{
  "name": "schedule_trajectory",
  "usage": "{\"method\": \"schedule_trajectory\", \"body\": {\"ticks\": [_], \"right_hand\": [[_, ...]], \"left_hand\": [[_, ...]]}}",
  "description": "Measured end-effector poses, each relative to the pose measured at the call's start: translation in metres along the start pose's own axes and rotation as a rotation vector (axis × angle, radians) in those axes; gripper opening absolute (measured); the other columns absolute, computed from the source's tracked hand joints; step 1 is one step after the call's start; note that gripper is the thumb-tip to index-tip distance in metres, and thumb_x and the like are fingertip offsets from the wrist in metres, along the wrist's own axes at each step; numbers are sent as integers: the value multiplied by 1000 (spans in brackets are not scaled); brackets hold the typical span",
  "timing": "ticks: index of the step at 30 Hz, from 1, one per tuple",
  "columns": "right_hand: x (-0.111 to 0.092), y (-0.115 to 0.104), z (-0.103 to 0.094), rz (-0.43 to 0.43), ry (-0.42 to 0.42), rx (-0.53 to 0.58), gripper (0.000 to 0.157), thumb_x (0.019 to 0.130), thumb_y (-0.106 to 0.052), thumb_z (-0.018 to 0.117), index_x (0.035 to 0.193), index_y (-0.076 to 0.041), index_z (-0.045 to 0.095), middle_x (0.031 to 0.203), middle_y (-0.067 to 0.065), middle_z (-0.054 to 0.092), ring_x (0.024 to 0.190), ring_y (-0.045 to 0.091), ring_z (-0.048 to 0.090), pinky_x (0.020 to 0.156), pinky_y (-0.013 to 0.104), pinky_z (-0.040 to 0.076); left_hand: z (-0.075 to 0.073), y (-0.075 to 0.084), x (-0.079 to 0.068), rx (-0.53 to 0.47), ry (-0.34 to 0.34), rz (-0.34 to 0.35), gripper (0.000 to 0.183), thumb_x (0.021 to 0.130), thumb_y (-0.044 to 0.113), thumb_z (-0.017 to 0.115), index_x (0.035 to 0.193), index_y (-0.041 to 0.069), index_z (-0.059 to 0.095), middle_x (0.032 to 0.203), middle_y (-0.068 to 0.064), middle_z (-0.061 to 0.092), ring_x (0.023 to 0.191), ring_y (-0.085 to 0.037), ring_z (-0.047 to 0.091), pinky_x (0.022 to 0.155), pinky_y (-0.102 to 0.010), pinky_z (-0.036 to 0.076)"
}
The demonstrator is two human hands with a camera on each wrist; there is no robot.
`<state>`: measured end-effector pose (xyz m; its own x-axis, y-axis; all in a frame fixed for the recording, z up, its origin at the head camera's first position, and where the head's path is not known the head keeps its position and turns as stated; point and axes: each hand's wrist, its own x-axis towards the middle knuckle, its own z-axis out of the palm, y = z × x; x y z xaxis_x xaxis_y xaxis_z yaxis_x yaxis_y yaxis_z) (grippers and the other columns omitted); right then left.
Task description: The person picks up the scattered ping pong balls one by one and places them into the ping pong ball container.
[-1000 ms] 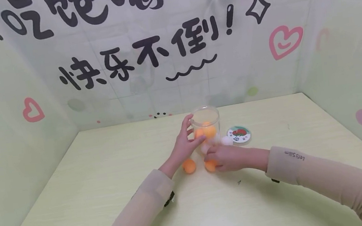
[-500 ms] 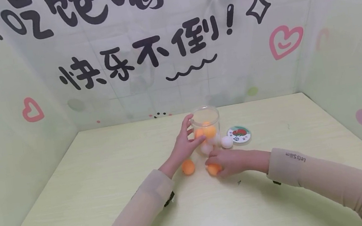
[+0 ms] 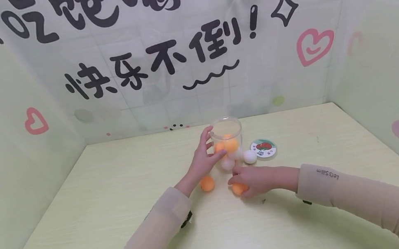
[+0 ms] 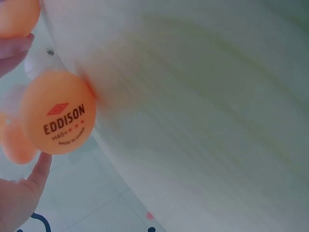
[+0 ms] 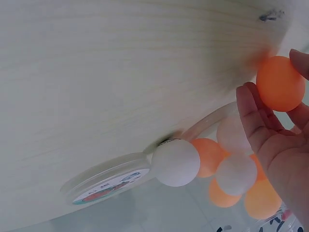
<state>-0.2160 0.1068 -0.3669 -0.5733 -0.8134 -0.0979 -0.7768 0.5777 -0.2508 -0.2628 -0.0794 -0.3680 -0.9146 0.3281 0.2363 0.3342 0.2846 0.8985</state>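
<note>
My left hand (image 3: 203, 157) holds the left side of a clear plastic jar (image 3: 237, 130), its fingers and thumb spread round the wall. Orange and white ping-pong balls are heaped inside the upright jar. In front of it, my right hand (image 3: 256, 179) grips an orange ping-pong ball (image 5: 280, 83) between thumb and fingers, low over the table. A second orange ping-pong ball (image 3: 207, 183), printed EDDISON in the left wrist view, lies loose below my left wrist. One white ping-pong ball (image 5: 175, 163) rests on the table at the jar's right.
Beside the white ball lies a round lid (image 3: 264, 148) with a printed picture. A small dark mark (image 3: 263, 201) shows on the pale wooden table (image 3: 135, 182). Printed curtains stand behind the table and along both sides.
My right hand has drawn slightly toward me and to the right with the orange ball, away from the jar. The loose orange ball shifted a little left. My left hand stayed put.
</note>
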Motion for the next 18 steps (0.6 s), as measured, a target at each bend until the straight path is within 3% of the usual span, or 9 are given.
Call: {"method": "schedule_trajectory", "body": {"ticks": [4, 10, 18], "right_hand": [[-2, 1, -4, -4, -3, 1, 37, 80, -14, 64, 115, -3, 57, 113, 9, 51, 85, 13, 52, 79, 25, 47], [-5, 4, -16, -1, 14, 23, 31, 79, -13, 64, 107, -6, 54, 94, 0, 54, 69, 9, 48, 67, 21, 45], [-14, 6, -39, -30, 16, -21, 32, 79, -10, 65, 109, -3, 57, 98, 2, 56, 85, 15, 52, 79, 29, 48]], "left_hand": [[0, 0, 0, -1, 1, -1, 75, 84, 19, 67, 142, 29, 20, 146, -12, 29, 125, -34, 40, 92, -46, 46], [1, 1, 0, -1, 9, 4, 76, 83, 17, 68, 141, 27, 20, 146, -13, 30, 125, -35, 40, 92, -46, 45], [1, 1, 0, 6, 8, -1, 76, 83, 18, 68, 141, 28, 20, 145, -13, 30, 124, -35, 41, 92, -46, 46]]}}
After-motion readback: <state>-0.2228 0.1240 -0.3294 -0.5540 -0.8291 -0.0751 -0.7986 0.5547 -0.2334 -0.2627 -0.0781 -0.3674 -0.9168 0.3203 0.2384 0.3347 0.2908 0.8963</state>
